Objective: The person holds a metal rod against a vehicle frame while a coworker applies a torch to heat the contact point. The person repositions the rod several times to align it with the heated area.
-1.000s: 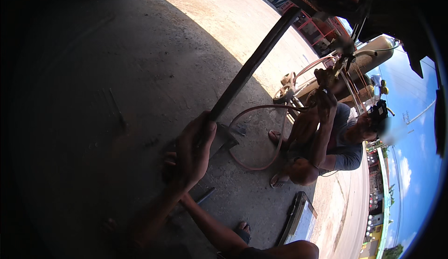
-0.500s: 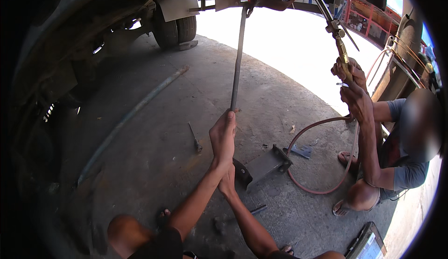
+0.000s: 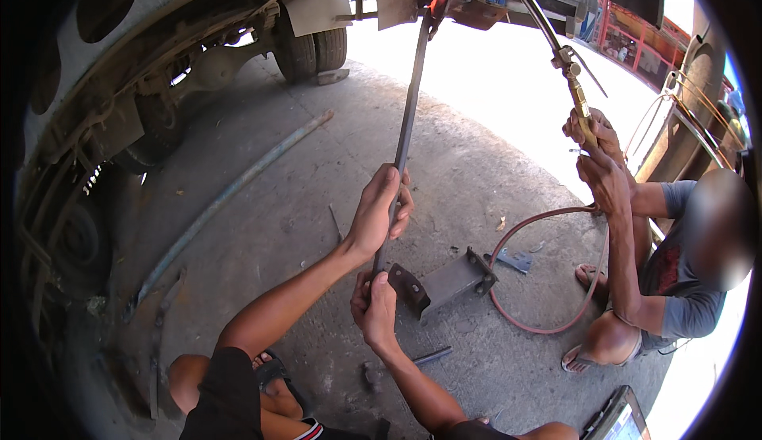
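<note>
A long dark metal bar [image 3: 413,87] rises to the vehicle's underside [image 3: 119,3], where its top end is beside a glowing red-hot metal part [image 3: 438,0]. My left hand [image 3: 379,210] grips the bar's lower stretch. My right hand [image 3: 375,303] holds the bar below it, near the bottom end. At the right, a squatting co-worker [image 3: 651,257] holds a brass gas torch [image 3: 583,107] in both hands, angled up beside the hot part. A dark steel bracket [image 3: 452,280] lies on the concrete just right of my hands.
A bluish pipe [image 3: 230,202] and a flat strip [image 3: 161,329] lie at the left. A reddish hose [image 3: 528,327] loops toward gas cylinders [image 3: 667,142]. A hammer [image 3: 373,376], a short bar [image 3: 432,355] and a tablet-like case [image 3: 615,412] are on the ground. Wheels [image 3: 298,47] stand behind.
The view has levelled out and now shows more of the undercarriage. My left hand is higher on the bar than my right, with the two further apart. The torch stays raised.
</note>
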Demonstrator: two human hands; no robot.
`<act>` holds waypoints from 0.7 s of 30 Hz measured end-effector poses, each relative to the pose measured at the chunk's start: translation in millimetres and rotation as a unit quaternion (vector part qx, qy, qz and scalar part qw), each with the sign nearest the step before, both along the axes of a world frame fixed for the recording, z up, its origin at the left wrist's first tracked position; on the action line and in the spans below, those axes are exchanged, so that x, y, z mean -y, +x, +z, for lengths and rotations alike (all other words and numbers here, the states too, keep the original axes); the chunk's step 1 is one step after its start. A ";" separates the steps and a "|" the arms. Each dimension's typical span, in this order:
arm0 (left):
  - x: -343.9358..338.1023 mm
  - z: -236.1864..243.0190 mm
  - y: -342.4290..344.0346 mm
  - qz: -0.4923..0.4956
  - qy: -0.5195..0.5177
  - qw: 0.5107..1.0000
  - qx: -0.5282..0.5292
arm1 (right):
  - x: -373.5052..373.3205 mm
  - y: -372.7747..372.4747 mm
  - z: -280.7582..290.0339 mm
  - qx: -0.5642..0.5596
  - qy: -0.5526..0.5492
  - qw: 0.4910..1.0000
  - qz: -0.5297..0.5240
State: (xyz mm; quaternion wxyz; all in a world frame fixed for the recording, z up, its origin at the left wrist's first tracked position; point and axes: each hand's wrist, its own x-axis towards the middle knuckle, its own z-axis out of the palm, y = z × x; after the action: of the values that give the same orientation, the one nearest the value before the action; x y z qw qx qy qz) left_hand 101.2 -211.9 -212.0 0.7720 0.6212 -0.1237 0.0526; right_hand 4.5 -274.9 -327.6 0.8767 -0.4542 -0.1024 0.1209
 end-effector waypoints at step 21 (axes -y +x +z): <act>-137.0 57.6 -23.0 -0.253 0.144 0.957 -0.008 | -132.8 -20.7 80.1 0.021 0.075 0.997 -0.012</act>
State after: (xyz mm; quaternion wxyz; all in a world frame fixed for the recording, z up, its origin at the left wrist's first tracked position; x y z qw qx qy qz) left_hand 78.2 -74.9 -154.5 0.6638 0.6743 -0.2769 -0.1672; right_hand -16.2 -142.1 -247.5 0.9074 -0.3907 -0.1240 0.0925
